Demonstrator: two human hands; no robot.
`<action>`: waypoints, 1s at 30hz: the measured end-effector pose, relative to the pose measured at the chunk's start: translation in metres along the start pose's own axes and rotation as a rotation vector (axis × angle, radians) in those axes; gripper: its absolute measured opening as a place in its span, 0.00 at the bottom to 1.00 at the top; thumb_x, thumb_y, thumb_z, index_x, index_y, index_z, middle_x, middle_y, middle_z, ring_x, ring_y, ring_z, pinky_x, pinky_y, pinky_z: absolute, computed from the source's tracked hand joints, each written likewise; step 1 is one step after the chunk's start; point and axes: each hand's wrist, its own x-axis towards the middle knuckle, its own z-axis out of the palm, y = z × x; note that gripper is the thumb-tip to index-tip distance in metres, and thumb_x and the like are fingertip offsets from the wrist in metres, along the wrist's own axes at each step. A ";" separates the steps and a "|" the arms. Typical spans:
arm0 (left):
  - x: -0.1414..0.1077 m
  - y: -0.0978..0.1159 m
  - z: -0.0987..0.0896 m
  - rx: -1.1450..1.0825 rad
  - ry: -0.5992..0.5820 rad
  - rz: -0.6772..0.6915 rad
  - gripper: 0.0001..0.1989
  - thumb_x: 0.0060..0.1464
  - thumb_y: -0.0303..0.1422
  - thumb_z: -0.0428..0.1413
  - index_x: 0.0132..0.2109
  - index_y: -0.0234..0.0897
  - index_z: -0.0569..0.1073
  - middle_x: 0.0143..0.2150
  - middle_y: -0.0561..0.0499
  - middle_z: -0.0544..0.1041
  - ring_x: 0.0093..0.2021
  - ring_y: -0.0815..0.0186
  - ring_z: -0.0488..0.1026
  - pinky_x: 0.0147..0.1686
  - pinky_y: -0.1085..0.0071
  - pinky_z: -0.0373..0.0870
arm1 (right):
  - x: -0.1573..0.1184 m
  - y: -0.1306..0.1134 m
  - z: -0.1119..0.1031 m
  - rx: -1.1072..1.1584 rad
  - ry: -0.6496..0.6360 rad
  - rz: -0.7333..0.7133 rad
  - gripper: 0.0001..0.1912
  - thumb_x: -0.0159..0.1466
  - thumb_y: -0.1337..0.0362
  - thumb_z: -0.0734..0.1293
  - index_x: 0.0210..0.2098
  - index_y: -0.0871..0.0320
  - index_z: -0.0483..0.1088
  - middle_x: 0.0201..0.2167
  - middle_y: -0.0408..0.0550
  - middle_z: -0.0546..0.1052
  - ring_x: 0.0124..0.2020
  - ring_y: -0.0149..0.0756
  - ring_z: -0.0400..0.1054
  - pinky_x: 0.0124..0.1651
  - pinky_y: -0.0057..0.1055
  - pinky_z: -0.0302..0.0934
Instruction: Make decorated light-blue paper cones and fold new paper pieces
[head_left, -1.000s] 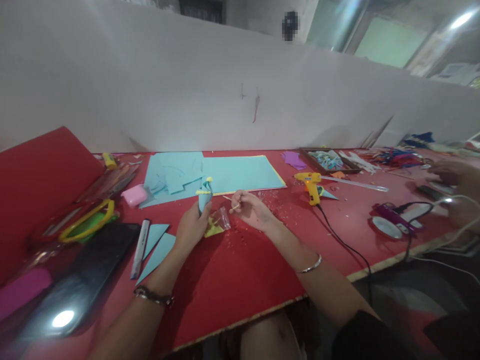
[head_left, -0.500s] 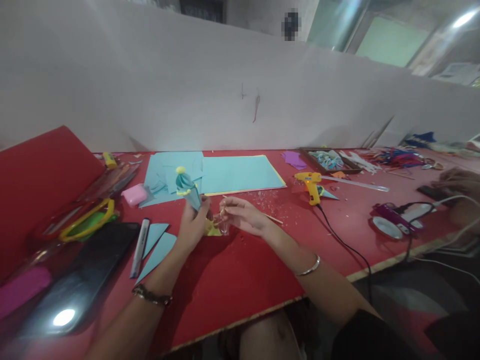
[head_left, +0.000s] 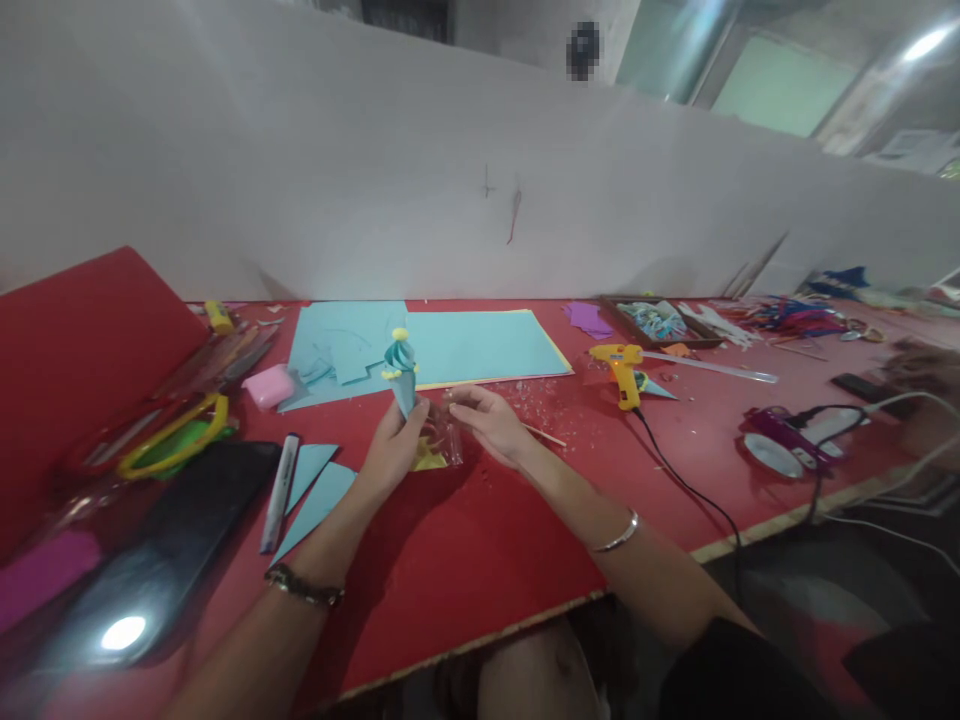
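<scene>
My left hand (head_left: 395, 440) is closed around the lower tip of a small light-blue paper cone (head_left: 405, 388). The cone stands nearly upright, with a teal swirl on top, yellow bits around its rim and a yellow ball at the peak. To its right, my right hand (head_left: 491, 425) has its thumb and fingertips pinched together; whatever is between them is too small to make out. Just below both hands lies a clear plastic bag (head_left: 452, 447) with yellow pieces (head_left: 429, 457) in it, partly covered by my left hand.
Light-blue paper sheets (head_left: 480, 345) lie behind my hands. A yellow glue gun (head_left: 622, 375) with a cord is to the right, near a purple device (head_left: 787, 432). On the left are a marker (head_left: 280, 495), blue paper pieces (head_left: 315, 510) and a dark phone-like slab (head_left: 180, 540). Another person's hand (head_left: 919, 375) shows at far right.
The cone in my left hand has swung right and become more upright. My right hand has stayed close by, its fingertips shifting slightly.
</scene>
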 end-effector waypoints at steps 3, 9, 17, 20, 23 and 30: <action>0.000 0.002 0.000 -0.062 0.039 -0.044 0.18 0.39 0.47 0.55 0.27 0.35 0.66 0.27 0.54 0.70 0.27 0.70 0.69 0.30 0.73 0.67 | 0.001 0.000 -0.001 -0.105 0.021 -0.054 0.13 0.46 0.62 0.69 0.32 0.56 0.68 0.28 0.40 0.72 0.30 0.28 0.67 0.40 0.30 0.61; -0.001 0.003 0.000 -0.203 -0.037 -0.213 0.17 0.40 0.45 0.55 0.29 0.33 0.70 0.32 0.48 0.74 0.34 0.64 0.72 0.31 0.71 0.69 | -0.008 -0.012 0.003 -0.563 0.137 -0.406 0.05 0.52 0.62 0.66 0.25 0.57 0.67 0.24 0.42 0.70 0.28 0.30 0.65 0.36 0.30 0.59; 0.001 0.008 0.001 -0.441 -0.093 -0.251 0.09 0.45 0.33 0.53 0.22 0.36 0.64 0.23 0.55 0.71 0.26 0.71 0.70 0.32 0.72 0.69 | -0.011 -0.017 0.002 -1.052 -0.073 -0.595 0.07 0.59 0.63 0.61 0.34 0.53 0.71 0.31 0.46 0.67 0.37 0.34 0.61 0.42 0.33 0.56; 0.001 0.011 0.001 -0.484 -0.053 -0.314 0.08 0.47 0.31 0.50 0.23 0.36 0.63 0.23 0.54 0.71 0.27 0.70 0.71 0.32 0.71 0.70 | -0.009 -0.016 -0.001 -1.145 -0.062 -0.617 0.10 0.60 0.65 0.60 0.38 0.53 0.71 0.31 0.46 0.66 0.37 0.34 0.60 0.43 0.33 0.56; 0.002 0.012 0.001 -0.512 -0.022 -0.319 0.07 0.47 0.29 0.49 0.24 0.36 0.64 0.24 0.53 0.71 0.29 0.70 0.72 0.35 0.72 0.71 | -0.009 -0.016 -0.004 -1.234 -0.076 -0.639 0.11 0.61 0.65 0.59 0.41 0.53 0.70 0.32 0.47 0.66 0.38 0.34 0.60 0.43 0.32 0.56; 0.002 0.009 -0.001 -0.376 -0.153 -0.227 0.13 0.47 0.34 0.47 0.37 0.32 0.71 0.33 0.47 0.76 0.33 0.64 0.73 0.34 0.68 0.70 | -0.011 -0.017 -0.003 -1.221 -0.079 -0.666 0.09 0.60 0.62 0.59 0.35 0.57 0.70 0.34 0.48 0.67 0.39 0.34 0.60 0.43 0.31 0.56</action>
